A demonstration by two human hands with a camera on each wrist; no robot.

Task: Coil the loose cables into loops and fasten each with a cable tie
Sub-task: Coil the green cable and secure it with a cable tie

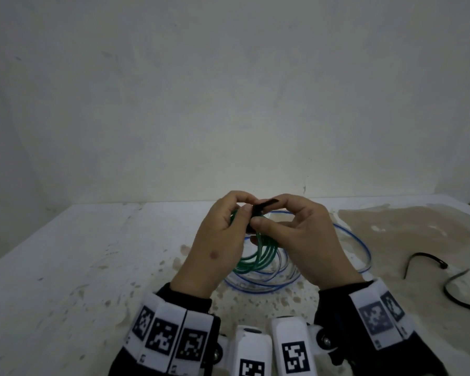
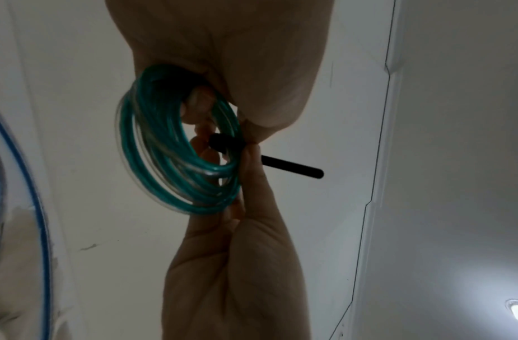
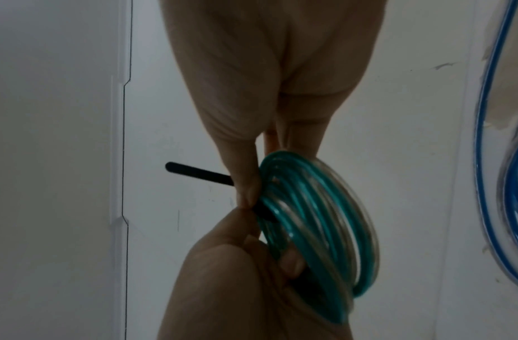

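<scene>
A green cable coil (image 1: 258,256) hangs in the air between my two hands above the table; it also shows in the left wrist view (image 2: 164,161) and the right wrist view (image 3: 318,218). A black cable tie (image 1: 266,204) wraps its top, its free tail (image 2: 292,166) sticking out sideways. My left hand (image 1: 248,205) pinches the tie at the bundle. My right hand (image 1: 262,213) has fingers (image 3: 292,264) curled through the coil and its thumb against the tie.
A clear cable with a blue stripe (image 1: 358,240) lies in loose loops on the stained white table (image 1: 92,253) under my hands. Two spare black cable ties (image 1: 423,257) (image 1: 461,294) lie at the right. A wall stands behind the table.
</scene>
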